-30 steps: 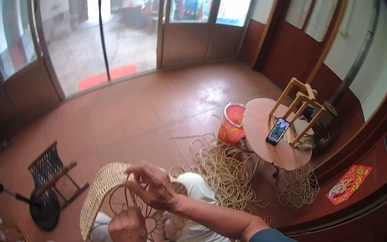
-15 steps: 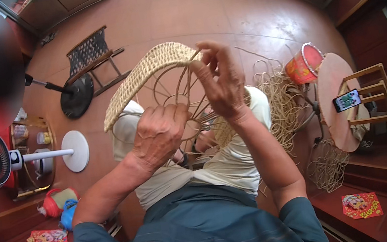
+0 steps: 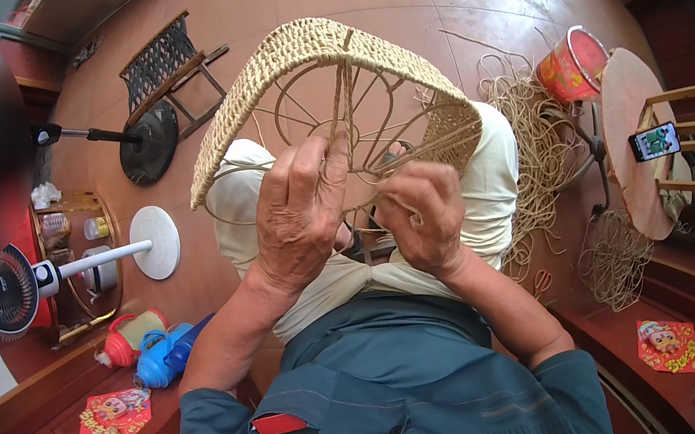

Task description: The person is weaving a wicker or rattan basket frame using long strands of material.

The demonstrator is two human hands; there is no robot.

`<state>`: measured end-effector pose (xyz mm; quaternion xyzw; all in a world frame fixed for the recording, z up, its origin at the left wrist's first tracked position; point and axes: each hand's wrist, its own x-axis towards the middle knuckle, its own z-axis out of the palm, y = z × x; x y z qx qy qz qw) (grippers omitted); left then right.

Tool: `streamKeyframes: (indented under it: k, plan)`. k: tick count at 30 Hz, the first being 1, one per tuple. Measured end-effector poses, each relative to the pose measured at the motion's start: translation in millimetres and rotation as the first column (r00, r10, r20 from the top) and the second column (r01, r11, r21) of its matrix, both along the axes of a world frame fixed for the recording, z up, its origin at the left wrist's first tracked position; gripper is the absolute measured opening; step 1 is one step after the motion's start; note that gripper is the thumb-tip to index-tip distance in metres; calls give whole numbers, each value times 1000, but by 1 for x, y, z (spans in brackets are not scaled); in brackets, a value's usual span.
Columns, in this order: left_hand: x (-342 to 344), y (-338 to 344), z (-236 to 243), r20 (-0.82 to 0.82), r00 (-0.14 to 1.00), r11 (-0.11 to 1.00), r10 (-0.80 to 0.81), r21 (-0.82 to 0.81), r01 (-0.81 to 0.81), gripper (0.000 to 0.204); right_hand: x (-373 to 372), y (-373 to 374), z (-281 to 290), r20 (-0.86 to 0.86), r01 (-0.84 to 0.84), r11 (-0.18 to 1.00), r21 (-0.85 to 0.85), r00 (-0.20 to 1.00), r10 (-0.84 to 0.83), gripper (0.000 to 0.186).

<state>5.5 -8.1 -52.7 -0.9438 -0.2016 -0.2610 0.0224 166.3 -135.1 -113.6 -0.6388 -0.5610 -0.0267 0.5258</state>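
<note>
A partly woven basket [image 3: 308, 40] rests across my knees, with a band of pale straw-coloured weave along its far side and bare wire spokes and rings inside. Doubled brown cord [image 3: 344, 93] runs down from the woven band into the fingers of my left hand [image 3: 298, 211], which pinch it over the open frame. My right hand [image 3: 426, 217] is curled closed beside it, near the basket's near side and slightly blurred. What its fingertips hold is hidden.
Loose cord [image 3: 523, 139] lies heaped on the floor at right, near a red bucket [image 3: 572, 65]. A round stool top [image 3: 629, 168] there bears a small wooden frame and a phone [image 3: 653, 142]. Scissors [image 3: 541, 282] lie below. At left stand a fan [image 3: 2, 288] and a folding chair [image 3: 160, 70].
My right hand has come down from the woven band toward me. My left hand has shifted slightly up and right along the cord. More of the basket's right side shows.
</note>
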Motion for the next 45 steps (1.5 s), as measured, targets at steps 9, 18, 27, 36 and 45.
streamKeyframes:
  k: [9, 18, 27, 36, 45]
  plan:
    - [2, -2, -1, -78, 997, 983, 14, -184, -28, 42, -20, -19, -21, -278, -277, 923, -267, 939, 202, 34]
    - [6, -1, -4, -74, 997, 947, 29, -316, -51, 30, -52, -4, -6, -683, -311, 935, -172, 721, 115, 63]
    - [6, 5, -8, -90, 996, 945, 10, -325, -38, 22, -48, 19, -2, -761, -353, 893, -278, 649, 19, 30]
    - [26, 40, -14, -43, 996, 843, 79, -531, -90, 16, -14, 23, -19, -524, -285, 892, -350, 849, 65, 27]
    - [45, 76, -51, 36, 992, 855, 122, -512, -86, 24, 0, 48, -4, -487, -276, 797, -538, 873, -27, 28]
